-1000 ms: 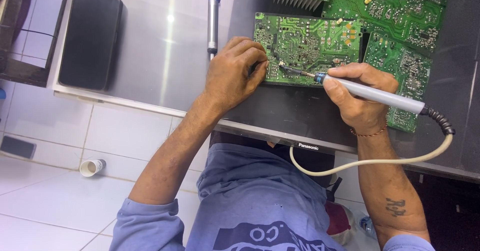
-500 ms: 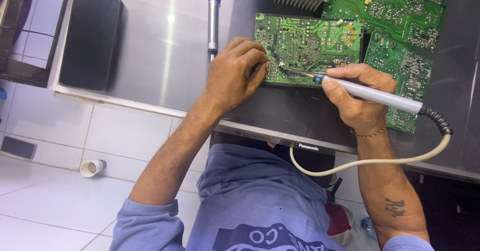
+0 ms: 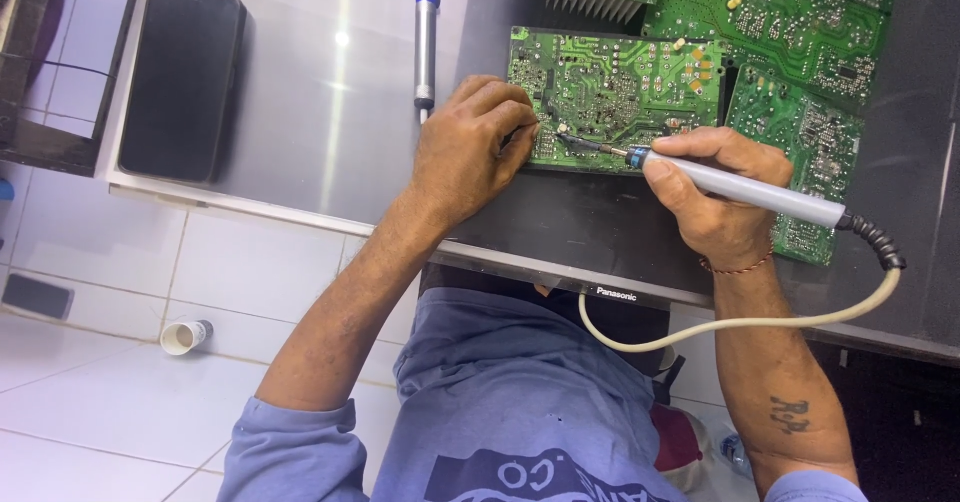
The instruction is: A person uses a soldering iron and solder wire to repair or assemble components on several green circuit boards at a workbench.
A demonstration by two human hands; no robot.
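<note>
- white floor tiles (image 3: 110, 402) lie below a grey metal worktop (image 3: 300, 112), seen from over the person's shoulder.
- right hand (image 3: 715, 197) is wrapped around a grey soldering iron (image 3: 745, 190), gripped like a pen, its dark tip resting on the green circuit board (image 3: 610, 92).
- left hand (image 3: 470, 152) is curled at the board's left edge, fingertips (image 3: 525, 132) pinched close to the iron's tip (whatever they pinch is too small to tell).
- the board lies flat on a dark panel (image 3: 590, 227), with more green boards (image 3: 790, 32) touching it above and to the right.
- a cream cable (image 3: 740, 324) loops from the iron's back end past the table edge.
- a blue-and-silver pen-like tool (image 3: 426, 32) lies just above the left hand.
- a black phone (image 3: 182, 82) sits well apart on the left.
- a small white cup (image 3: 185, 337) lies on the floor.
</note>
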